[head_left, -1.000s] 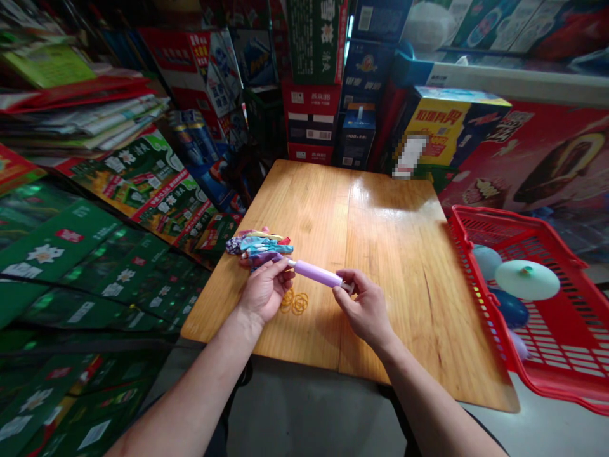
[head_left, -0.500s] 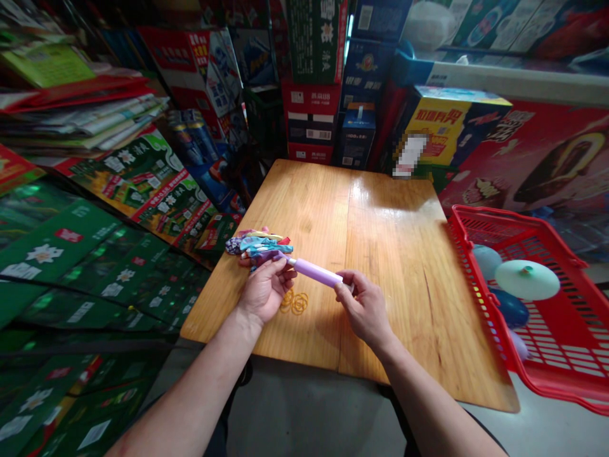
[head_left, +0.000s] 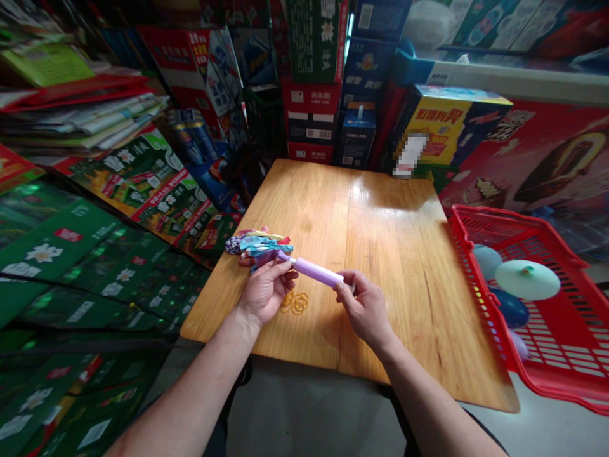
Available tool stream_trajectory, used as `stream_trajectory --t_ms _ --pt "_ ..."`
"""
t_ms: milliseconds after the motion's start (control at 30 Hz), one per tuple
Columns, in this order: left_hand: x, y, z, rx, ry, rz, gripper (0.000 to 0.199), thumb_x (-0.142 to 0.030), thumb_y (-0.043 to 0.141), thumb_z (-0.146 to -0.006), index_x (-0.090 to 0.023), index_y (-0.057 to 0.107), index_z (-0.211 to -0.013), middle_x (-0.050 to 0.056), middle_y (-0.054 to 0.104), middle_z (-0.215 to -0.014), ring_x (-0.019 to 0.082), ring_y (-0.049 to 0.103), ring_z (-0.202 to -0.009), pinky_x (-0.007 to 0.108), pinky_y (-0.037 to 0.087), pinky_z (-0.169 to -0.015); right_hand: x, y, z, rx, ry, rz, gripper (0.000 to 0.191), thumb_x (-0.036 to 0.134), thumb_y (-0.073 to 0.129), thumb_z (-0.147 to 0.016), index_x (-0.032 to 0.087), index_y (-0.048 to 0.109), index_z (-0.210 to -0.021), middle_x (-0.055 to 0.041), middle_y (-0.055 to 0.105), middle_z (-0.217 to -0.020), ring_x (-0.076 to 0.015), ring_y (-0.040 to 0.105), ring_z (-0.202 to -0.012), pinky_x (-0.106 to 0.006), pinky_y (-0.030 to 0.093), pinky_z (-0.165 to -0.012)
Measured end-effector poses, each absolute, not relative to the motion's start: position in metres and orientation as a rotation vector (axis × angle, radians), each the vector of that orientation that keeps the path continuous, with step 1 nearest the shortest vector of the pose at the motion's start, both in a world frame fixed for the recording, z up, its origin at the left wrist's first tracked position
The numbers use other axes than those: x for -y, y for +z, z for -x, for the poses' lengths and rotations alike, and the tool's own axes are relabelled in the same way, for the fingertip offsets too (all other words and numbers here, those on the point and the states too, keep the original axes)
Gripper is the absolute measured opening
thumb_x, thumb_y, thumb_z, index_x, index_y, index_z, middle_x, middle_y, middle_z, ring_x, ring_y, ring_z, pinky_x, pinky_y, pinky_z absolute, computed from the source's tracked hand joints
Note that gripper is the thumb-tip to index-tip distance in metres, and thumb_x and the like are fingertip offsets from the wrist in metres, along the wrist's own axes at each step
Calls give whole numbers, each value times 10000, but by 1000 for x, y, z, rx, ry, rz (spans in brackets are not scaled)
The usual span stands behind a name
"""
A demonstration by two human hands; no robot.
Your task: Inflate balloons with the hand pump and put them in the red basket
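My hands hold a lilac plastic tube [head_left: 318, 272], likely a hand balloon pump, level above the wooden table [head_left: 380, 254]. My left hand [head_left: 264, 293] pinches a limp purple balloon [head_left: 269, 257] at the tube's narrow white tip. My right hand [head_left: 364, 308] grips the tube's other end, where a white part shows past my fingers. Just beyond my left hand lies a heap of deflated patterned balloons [head_left: 259, 246]. Several thin orange rubber bands [head_left: 297, 303] lie on the table below the tube, between my hands.
A red plastic basket [head_left: 495, 222] holding inflated balloons [head_left: 527, 279] stands beyond the table's right edge. Printed cartons [head_left: 309, 114] are stacked behind the table, and more cartons and flattened packaging rise along the left.
The tube has risen very slightly, and my hands have shifted with it. The balloon heap, rubber bands and basket stay where they were.
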State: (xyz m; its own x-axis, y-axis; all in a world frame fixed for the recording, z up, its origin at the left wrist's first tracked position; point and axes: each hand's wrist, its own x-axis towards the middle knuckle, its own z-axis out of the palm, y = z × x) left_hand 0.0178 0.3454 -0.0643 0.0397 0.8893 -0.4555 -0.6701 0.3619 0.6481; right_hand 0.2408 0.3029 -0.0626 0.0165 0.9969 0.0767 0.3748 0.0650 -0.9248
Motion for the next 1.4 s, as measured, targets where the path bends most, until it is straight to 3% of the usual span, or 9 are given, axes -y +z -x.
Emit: stream_trajectory --t_ms 333,567,800,1233,1400 --pt "-346 -63 -14 -914 1214 -361 361 -178 918 -732 -153 708 -1026 -20 678 -890 98 685 -726 179 487 -560 -303 -63 -241 1537 876 1455 225 397 629 -981 202 722 -1047 -32 701 -784 -198 663 -707 -322 466 -658" --pt "-344 -63 -11 -975 1141 -418 333 -173 948 -683 -147 680 -878 -25 616 -808 111 661 -714 195 491 -547 -304 -69 -242 1516 853 1442 219 334 659 -940 205 705 -1110 -45 727 -850 -202 671 -745 -319 478 -656" --pt "-343 -57 -13 -959 1174 -443 359 -158 944 -680 -148 734 -970 -32 595 -833 56 565 -656 157 459 -529 -304 -70 -241 1530 857 1444 236 331 636 -955 202 686 -1146 -67 747 -909 -217 688 -791 -349 506 -705" --pt "-347 -48 1 -903 1099 -705 215 -193 891 -714 -133 720 -830 -17 547 -621 76 485 -545 176 404 -511 -305 -66 -247 1491 937 1404 240 406 617 -997 212 700 -1111 -29 693 -813 -195 650 -714 -336 494 -680" --pt "-345 -48 3 -948 1079 -819 219 -179 890 -706 -135 747 -865 -3 586 -677 68 476 -517 190 372 -482 -305 -64 -249 1518 913 1373 183 351 651 -957 228 703 -1083 -24 684 -847 -180 613 -713 -315 480 -665"
